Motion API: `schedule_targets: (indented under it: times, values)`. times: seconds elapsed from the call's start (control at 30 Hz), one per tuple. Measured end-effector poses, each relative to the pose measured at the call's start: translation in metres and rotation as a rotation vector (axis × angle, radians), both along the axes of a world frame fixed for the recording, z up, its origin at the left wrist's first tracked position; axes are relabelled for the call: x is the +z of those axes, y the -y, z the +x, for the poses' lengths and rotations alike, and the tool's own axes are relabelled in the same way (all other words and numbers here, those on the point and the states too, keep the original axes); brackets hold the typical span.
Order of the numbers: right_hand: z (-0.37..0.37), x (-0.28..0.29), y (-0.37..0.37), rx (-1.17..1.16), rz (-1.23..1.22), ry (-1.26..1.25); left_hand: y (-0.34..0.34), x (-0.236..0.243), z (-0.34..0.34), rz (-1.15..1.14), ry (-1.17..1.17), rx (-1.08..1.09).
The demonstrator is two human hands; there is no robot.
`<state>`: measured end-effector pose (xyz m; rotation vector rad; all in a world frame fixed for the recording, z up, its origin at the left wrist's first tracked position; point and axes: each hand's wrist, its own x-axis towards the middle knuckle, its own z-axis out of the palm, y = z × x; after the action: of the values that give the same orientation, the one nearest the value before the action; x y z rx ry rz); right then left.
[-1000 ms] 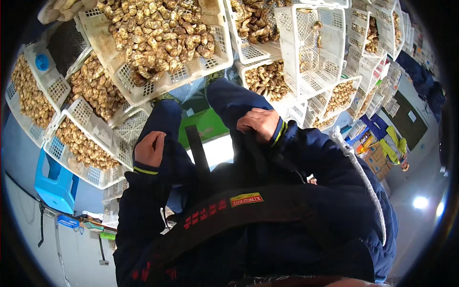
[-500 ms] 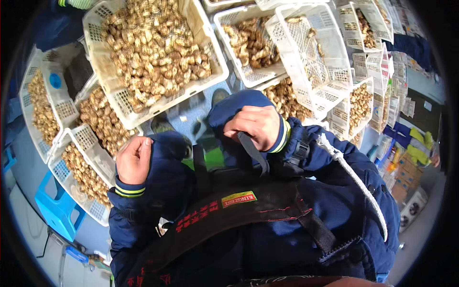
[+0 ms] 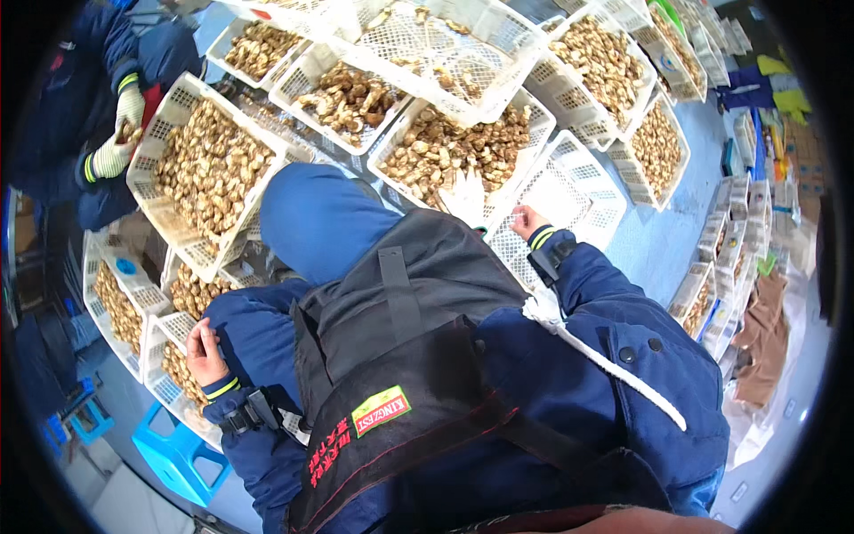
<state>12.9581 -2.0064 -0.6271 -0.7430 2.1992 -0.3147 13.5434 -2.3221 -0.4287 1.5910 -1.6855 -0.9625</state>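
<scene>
- Hands: wide apart; left hand point(image 3: 206, 358) at picture left beside the bent knee, right hand point(image 3: 532, 222) at centre-right.
- Left hand: bare, fingers partly curled; grip cannot be told. Nearest to it, a lower-left crate point(image 3: 162, 381) of mushrooms, partly behind the hand. Contact not determinable.
- Right hand: bare, fingers bent, at the near side of a pale crate point(image 3: 578, 191) whose mesh floor shows. Whether it grips the rim, or anything else, cannot be told.
- White glove point(image 3: 465, 198): just left of the right hand, well apart from the left; lies at the near edge of a filled crate point(image 3: 541, 125), over brown-and-cream mushrooms point(image 3: 445, 147).
- Filled crate: ahead of and left of the right hand, beyond the black apron point(image 3: 400, 276).
- Upper left: co-worker's gloved hands point(image 3: 111, 158), close together beside another mushroom crate point(image 3: 147, 147).
- Lower left: blue stool point(image 3: 173, 440) below the left hand.
</scene>
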Motion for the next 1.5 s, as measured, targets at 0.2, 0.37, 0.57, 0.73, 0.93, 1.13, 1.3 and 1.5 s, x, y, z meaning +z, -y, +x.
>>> schedule_targets:
  times: [0.2,0.37,0.57,0.73,0.93,1.13,1.3,1.5]
  values:
    - [0.069,0.001,0.039,0.184,-0.136,-0.172,-0.003,0.016,-0.036,0.107,0.022,-0.133]
    - [0.071,0.005,0.083,0.635,0.110,-0.218,-0.006,0.022,-0.062,0.120,0.028,-0.163]
    - [0.041,0.003,0.099,0.509,-0.007,-0.188,0.001,0.016,-0.066,0.165,0.000,-0.182]
    - [0.025,0.097,0.138,0.132,-0.219,-0.097,0.007,0.027,-0.108,0.132,-0.159,-0.265]
    - [0.083,0.255,0.224,0.320,-0.878,0.033,-0.019,0.063,-0.157,0.214,-0.418,-0.420]
    - [0.231,0.328,0.285,0.854,-1.171,0.187,-0.042,0.089,-0.159,-0.036,-0.844,-0.334]
    - [0.330,0.328,0.294,1.124,-1.250,0.379,-0.056,0.088,-0.079,-0.255,-0.694,0.009]
    - [0.362,0.316,0.294,0.787,-0.865,0.901,-0.085,0.085,-0.032,-0.230,-0.729,0.217]
